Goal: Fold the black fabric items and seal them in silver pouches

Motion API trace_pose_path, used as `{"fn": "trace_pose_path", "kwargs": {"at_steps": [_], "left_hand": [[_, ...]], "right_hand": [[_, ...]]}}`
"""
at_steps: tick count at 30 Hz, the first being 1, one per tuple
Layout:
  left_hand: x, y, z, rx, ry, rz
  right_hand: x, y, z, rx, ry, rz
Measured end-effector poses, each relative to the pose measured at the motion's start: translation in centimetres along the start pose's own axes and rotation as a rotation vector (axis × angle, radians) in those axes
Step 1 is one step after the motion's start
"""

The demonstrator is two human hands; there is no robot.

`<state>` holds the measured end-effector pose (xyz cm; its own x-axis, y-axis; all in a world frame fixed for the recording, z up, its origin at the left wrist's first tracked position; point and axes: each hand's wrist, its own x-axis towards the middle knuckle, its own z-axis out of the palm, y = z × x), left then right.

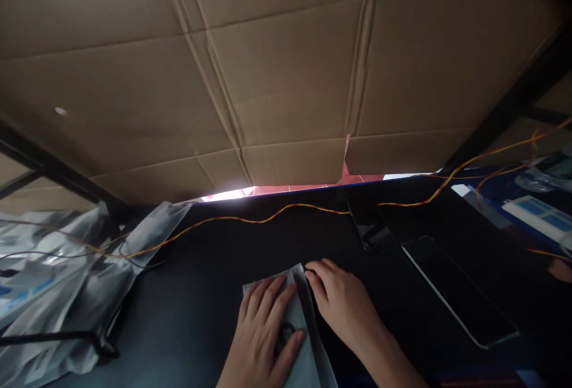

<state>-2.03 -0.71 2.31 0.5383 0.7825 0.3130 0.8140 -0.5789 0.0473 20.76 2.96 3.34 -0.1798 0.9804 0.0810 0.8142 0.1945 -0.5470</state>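
A frosted plastic bag [308, 340] lies on the black tabletop in front of me. Through its film shows a dark round thing [287, 334] with a pale mark; I cannot make out its kind. My left hand [268, 322] rests flat on the bag, fingers stretched out and the thumb beside the dark thing. At the bag's far right corner my right hand [337, 298] has its fingers curled, with thumb and forefinger closed on the edge. Part of the bag is hidden under my left hand.
Several frosted bags [84, 292] are piled at left beside a black bar [49, 337]. A twisted red-yellow wire [268, 216] crosses the back. On the right lie a phone [460, 292], a dark glossy slab [369, 227] and a white-blue box [538, 215]. Cardboard [286, 78] stands behind.
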Motion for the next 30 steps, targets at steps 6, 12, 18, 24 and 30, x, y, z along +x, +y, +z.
{"fn": "trace_pose_path", "kwargs": {"at_steps": [6, 12, 18, 24, 30], "left_hand": [[0.3, 0.0, 0.0, 0.079, -0.028, 0.069], [0.5, -0.3, 0.1, 0.103, -0.031, 0.089], [0.2, -0.3, 0.3, 0.11, -0.001, 0.094], [0.0, -0.4, 1.1, 0.11, 0.027, 0.059], [-0.1, -0.7, 2.0, 0.125, 0.068, -0.002]], "right_hand": [[2.3, -1.4, 0.4, 0.043, -0.181, 0.232], [3.1, -1.1, -0.2, 0.22, -0.352, 0.333], [2.1, -0.7, -0.6, 0.415, -0.497, 0.435], [1.0, -1.2, -1.0, 0.468, -0.402, 0.435], [-2.7, -1.1, -0.2, 0.466, -0.437, 0.401]]}}
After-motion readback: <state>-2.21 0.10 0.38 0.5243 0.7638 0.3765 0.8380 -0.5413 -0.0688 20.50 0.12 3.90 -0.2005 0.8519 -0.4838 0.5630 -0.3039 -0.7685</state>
